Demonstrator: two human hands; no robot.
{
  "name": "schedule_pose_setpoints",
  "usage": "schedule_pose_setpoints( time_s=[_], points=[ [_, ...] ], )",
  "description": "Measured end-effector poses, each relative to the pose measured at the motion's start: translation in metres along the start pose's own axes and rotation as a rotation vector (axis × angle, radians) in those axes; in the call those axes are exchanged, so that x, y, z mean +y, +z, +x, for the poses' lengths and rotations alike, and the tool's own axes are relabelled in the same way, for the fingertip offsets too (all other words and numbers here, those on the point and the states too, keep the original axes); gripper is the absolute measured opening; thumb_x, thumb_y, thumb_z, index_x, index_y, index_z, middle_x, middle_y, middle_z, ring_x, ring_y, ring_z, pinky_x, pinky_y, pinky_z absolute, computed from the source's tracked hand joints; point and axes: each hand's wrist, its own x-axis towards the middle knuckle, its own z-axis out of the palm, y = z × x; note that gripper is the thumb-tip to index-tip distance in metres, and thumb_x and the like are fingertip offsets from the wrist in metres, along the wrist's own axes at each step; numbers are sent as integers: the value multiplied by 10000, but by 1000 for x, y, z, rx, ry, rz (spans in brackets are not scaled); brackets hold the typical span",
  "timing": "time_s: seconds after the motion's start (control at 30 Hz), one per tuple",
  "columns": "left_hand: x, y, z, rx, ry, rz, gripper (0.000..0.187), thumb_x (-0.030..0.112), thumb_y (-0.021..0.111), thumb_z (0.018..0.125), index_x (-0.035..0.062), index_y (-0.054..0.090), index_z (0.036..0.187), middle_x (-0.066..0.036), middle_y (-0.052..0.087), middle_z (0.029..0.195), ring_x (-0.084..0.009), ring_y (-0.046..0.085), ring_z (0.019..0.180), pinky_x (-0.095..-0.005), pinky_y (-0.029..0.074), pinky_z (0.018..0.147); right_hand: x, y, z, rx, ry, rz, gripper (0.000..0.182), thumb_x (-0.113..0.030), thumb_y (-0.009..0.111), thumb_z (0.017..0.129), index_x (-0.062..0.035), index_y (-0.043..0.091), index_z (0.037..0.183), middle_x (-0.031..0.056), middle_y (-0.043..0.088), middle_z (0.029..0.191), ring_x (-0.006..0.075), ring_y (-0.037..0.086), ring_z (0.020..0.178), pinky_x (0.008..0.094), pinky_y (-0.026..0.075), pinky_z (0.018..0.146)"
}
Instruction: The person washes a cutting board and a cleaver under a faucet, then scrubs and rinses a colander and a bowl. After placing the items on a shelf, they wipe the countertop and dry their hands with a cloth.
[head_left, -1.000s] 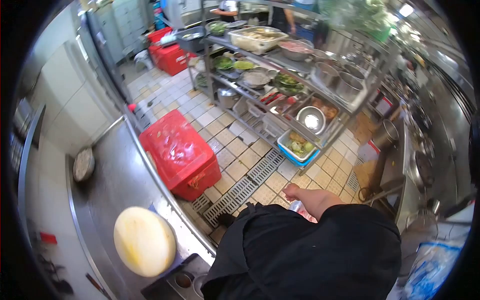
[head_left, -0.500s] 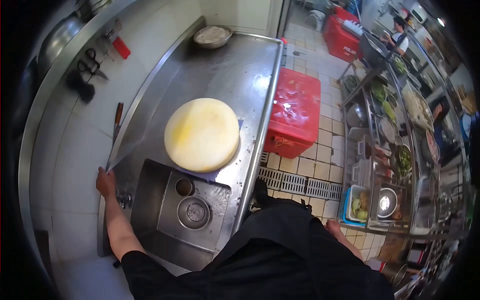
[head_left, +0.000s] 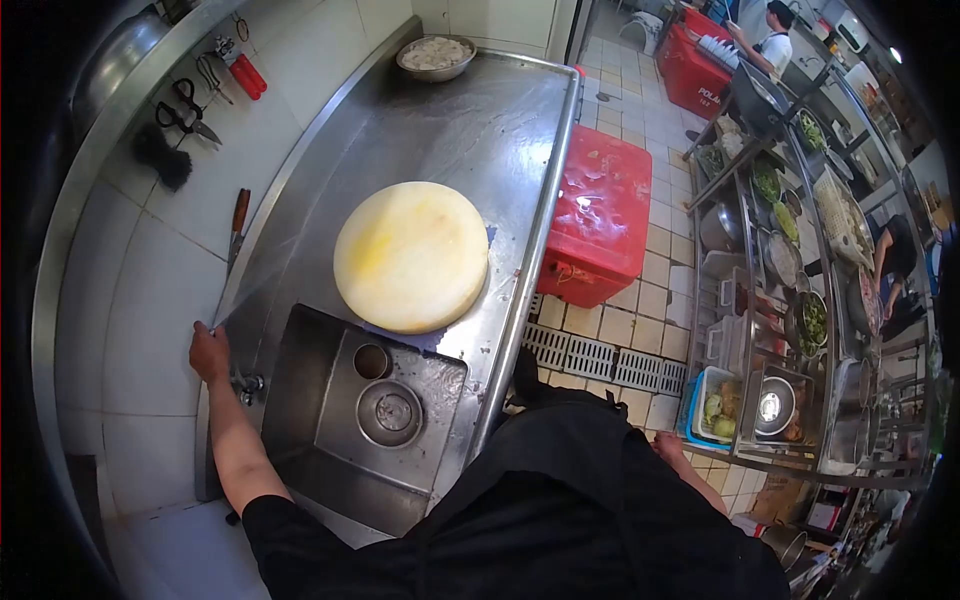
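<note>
My left hand (head_left: 209, 353) is closed in a fist at the wall-side edge of the steel counter, beside the tap (head_left: 249, 386). A thin, pale streak like a water jet runs from it over the counter; whatever the fist holds is hidden. A thick round chopping block (head_left: 410, 257), cream with a yellow stain, lies behind the sink (head_left: 335, 480) with a purple cloth (head_left: 430, 340) under its front edge. Inside the sink are a metal bowl (head_left: 390, 413) and a small metal cup (head_left: 372, 361). My right hand (head_left: 668, 446) hangs low by my side, fingers curled, holding nothing visible.
A bowl of pale food (head_left: 436, 58) stands at the counter's far end. Scissors (head_left: 188, 110) and a wooden-handled knife (head_left: 240, 225) are on the left wall. Right of the counter stands a red cooler (head_left: 597, 210); farther right are loaded shelves (head_left: 770, 460). A person (head_left: 775, 45) works behind.
The view has shifted slightly, so the counter and block sit a little higher. My left hand stays at the counter edge with the streak still running from it. The right hand hangs as before.
</note>
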Motion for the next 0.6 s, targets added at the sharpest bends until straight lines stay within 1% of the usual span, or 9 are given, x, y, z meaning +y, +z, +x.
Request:
schedule_pose_setpoints(
  time_s=[0.13,0.3,0.43,0.5,0.6],
  points=[
    [-2,1,0,17,28,3,351,306,583,838,14,505,1017,-200,643,916,-392,623,844,-489,497,712,-2,-2,-1,-3,16,-16,170,-239,489,932,-76,464,888,77,556,698,183,568,515,323,496,451],
    [3,-5,-1,-21,-14,7,348,312,584,841,16,508,1006,-198,646,909,-394,622,844,-486,493,703,-7,0,-4,6,36,6,164,-225,490,923,-69,461,882,71,541,665,181,555,496,307,475,416],
    [-1,0,0,-7,-9,-10,336,314,584,839,18,508,979,-201,647,901,-395,623,841,-490,490,699,-8,2,-7,19,44,29,147,-209,495,913,-68,463,882,71,544,668,181,553,495,308,470,411],
    [5,-8,-2,4,-11,-14,332,315,582,838,16,515,965,-206,647,909,-396,623,842,-491,490,704,-5,0,-5,-14,4,27,131,-196,505,902,-72,464,896,78,550,675,184,562,510,319,470,417],
    [6,-7,-2,-4,-26,-13,321,315,579,839,15,513,933,-206,647,899,-407,619,832,-494,490,700,4,-2,4,-13,38,94,142,-195,512,891,-64,467,921,93,556,683,199,571,519,334,472,419]
  ],
)
